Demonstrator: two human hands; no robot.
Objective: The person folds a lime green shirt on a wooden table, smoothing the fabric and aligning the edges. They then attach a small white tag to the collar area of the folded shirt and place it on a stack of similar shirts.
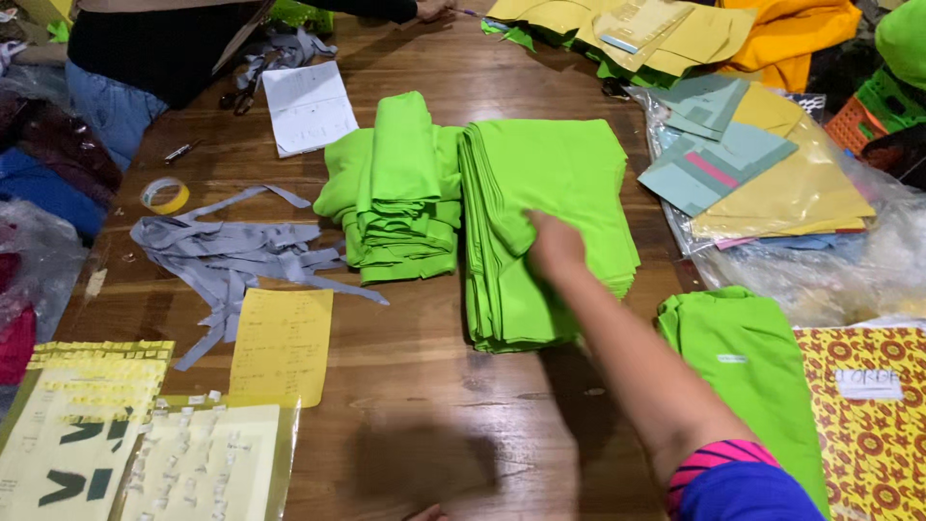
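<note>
A flat stack of bright green cloth [550,232] lies in the middle of the wooden counter [453,415], soft knit pieces folded into neat rectangles, their layered edges showing along the left side. Its long axis runs from near to far, tilted slightly. The right hand [555,243] reaches in from the near right and rests on top of this stack, fingers bent down onto the top sheet; its grip is blurred, so I cannot tell whether it pinches the cloth or merely presses on it. Only a fingertip of the left hand [424,512] shows at the near edge (too little to judge its grip).

Just left of the stack, touching it, sits a looser, rumpled heap of green cloth [400,193]. Further left lie limp grey fabric strips [231,256], a roll of yellow tape [165,196] and a yellow paper note [283,344]. To the near right lies another folded green piece [748,371], smooth and flat.
</note>
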